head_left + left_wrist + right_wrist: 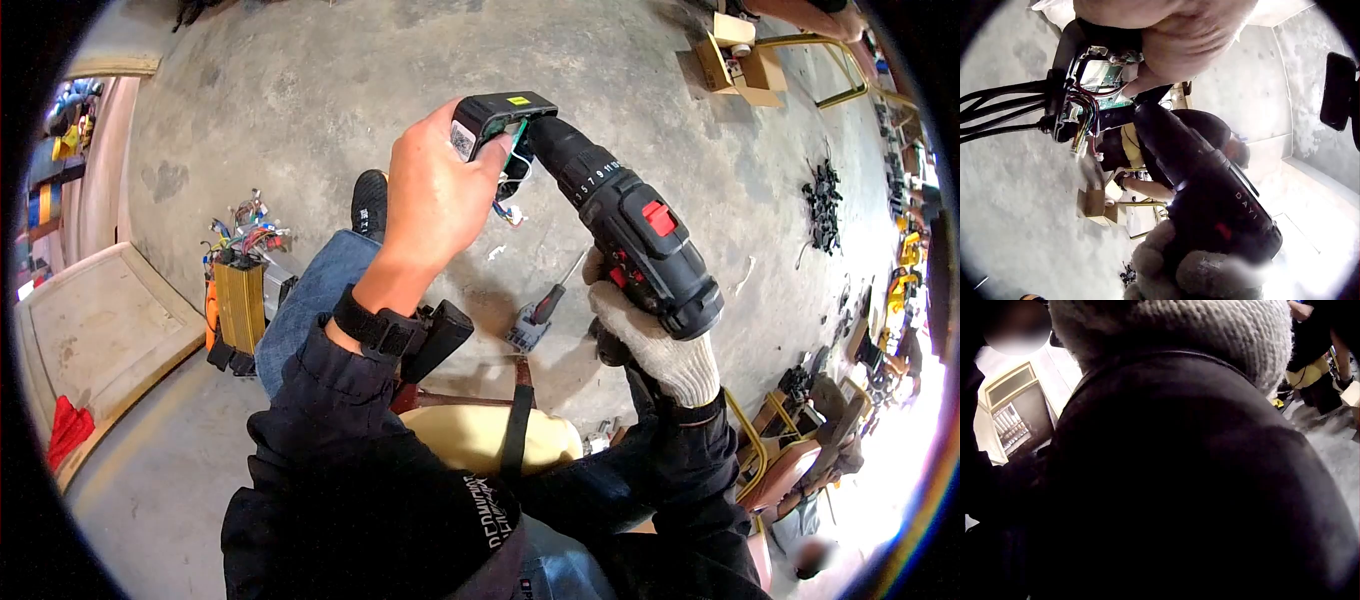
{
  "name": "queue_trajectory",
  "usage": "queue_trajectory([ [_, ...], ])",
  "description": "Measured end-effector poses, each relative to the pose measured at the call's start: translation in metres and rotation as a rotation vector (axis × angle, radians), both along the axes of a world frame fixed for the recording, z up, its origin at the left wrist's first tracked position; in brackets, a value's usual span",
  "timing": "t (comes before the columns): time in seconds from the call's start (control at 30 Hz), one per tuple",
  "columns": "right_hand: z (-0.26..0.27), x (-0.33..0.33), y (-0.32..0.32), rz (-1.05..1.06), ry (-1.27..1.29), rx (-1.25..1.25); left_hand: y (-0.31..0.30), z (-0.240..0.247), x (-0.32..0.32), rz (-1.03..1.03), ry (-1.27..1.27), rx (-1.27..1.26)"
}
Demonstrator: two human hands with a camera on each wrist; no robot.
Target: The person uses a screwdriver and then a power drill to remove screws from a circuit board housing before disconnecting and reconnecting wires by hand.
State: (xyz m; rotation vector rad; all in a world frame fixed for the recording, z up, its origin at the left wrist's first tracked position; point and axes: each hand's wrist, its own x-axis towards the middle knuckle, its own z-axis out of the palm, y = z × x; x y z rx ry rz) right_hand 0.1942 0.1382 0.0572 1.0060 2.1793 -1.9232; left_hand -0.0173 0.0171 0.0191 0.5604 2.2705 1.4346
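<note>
My bare left hand (435,190) grips a black electronics housing (505,104) up in front of me. Inside the housing, the left wrist view shows a green circuit board (1109,76), bundles of thin coloured wires (1090,115), and thick black cables (1007,100) leaving one end. A knitted white glove covers my right hand (665,350), which holds a black cordless drill (640,225) by its handle. The drill's nose points into the open side of the housing, its tip right at the board's edge. In the right wrist view the glove (1179,328) shows, but the drill is hidden.
A screwdriver (548,303) lies on the concrete floor below my hands. To the left stand a gold metal case (240,305) with loose wires and a pale panel (110,320). Farther off are a cardboard box (715,68), a black cable pile (823,205) and another person (1207,134).
</note>
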Motion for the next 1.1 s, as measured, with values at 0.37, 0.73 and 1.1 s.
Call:
queue_trajectory([
  [0.37,-0.018,0.006,0.001,0.078,0.191,0.215,-0.001,0.001,-0.001,-0.018,0.014,-0.038],
  [0.73,-0.015,0.006,0.001,0.032,0.055,0.066,-0.003,-0.001,-0.004,-0.046,0.028,-0.059],
  [1.1,0.006,-0.007,0.003,0.015,0.032,0.085,0.000,-0.007,-0.010,0.047,-0.282,0.062],
])
